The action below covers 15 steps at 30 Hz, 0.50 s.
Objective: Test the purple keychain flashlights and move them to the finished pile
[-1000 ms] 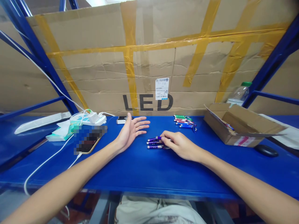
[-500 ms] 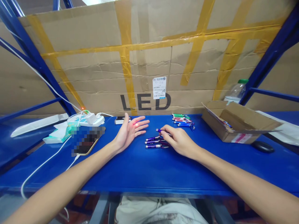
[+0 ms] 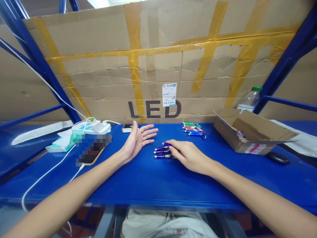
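My right hand (image 3: 189, 153) is closed with thumb and fingers around a slim purple laser pointer (image 3: 166, 144), whose silver-tipped end sticks out to the left. Just below it, several more purple laser pointers (image 3: 161, 156) lie side by side on the blue table, their right ends hidden under my hand. My left hand (image 3: 136, 141) is open and holds nothing, palm turned toward the right hand and fingers spread. Behind its thumb lies a group of black and silver pointers (image 3: 126, 130), partly covered.
Green, red and blue pointers (image 3: 192, 128) lie in a row farther back. An open cardboard box (image 3: 256, 138) stands at the right beside a black mouse (image 3: 277, 157). On the left are a phone (image 3: 95, 153), a power strip (image 3: 105, 128) and white cables. A large carton (image 3: 153, 76) walls the back.
My right hand has lowered the purple pointer to the pile, beside the other purple ones. The red light spot on my left palm is gone; the left hand stays in place.
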Each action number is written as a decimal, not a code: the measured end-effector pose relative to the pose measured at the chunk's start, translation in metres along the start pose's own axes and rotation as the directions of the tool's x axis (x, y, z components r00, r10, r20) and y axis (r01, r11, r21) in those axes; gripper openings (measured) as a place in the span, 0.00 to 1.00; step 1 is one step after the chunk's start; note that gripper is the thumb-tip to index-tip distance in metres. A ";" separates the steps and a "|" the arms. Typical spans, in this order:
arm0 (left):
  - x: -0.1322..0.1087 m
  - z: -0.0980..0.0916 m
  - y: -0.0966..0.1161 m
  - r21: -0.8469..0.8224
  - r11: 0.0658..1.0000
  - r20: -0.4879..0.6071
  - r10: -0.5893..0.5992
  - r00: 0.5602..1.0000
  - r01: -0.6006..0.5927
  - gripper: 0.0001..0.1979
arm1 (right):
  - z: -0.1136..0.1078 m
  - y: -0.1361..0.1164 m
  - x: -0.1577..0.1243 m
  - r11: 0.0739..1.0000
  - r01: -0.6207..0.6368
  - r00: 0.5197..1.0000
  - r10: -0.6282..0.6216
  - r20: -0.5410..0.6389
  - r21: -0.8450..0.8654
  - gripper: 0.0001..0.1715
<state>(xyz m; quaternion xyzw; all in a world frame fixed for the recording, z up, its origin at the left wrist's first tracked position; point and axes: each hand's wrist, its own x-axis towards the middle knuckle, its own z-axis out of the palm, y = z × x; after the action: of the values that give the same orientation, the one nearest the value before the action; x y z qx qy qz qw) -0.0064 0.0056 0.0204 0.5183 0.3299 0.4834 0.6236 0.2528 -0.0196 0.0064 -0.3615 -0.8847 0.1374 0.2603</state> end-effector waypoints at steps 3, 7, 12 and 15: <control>0.000 0.001 0.001 -0.003 1.000 0.001 0.004 1.000 -0.004 0.43 | 0.002 0.002 0.000 0.999 0.034 0.999 -0.035 -0.018 -0.028 0.21; 0.000 0.000 0.001 -0.001 1.000 0.006 0.006 1.000 -0.006 0.43 | 0.004 -0.003 -0.001 0.994 0.111 0.994 -0.110 -0.021 0.023 0.22; 0.001 -0.002 0.000 -0.004 1.000 0.022 0.006 1.000 -0.006 0.43 | 0.002 -0.002 -0.001 0.998 0.070 0.996 -0.069 -0.064 0.011 0.22; 0.000 -0.002 0.000 0.002 1.000 0.024 0.009 1.000 -0.009 0.43 | 0.002 0.003 0.000 0.996 0.085 0.996 -0.085 -0.019 -0.021 0.22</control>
<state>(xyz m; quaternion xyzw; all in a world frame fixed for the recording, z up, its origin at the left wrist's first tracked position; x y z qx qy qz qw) -0.0080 0.0060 0.0204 0.5263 0.3203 0.4796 0.6249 0.2533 -0.0181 0.0030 -0.3274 -0.8980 0.1138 0.2708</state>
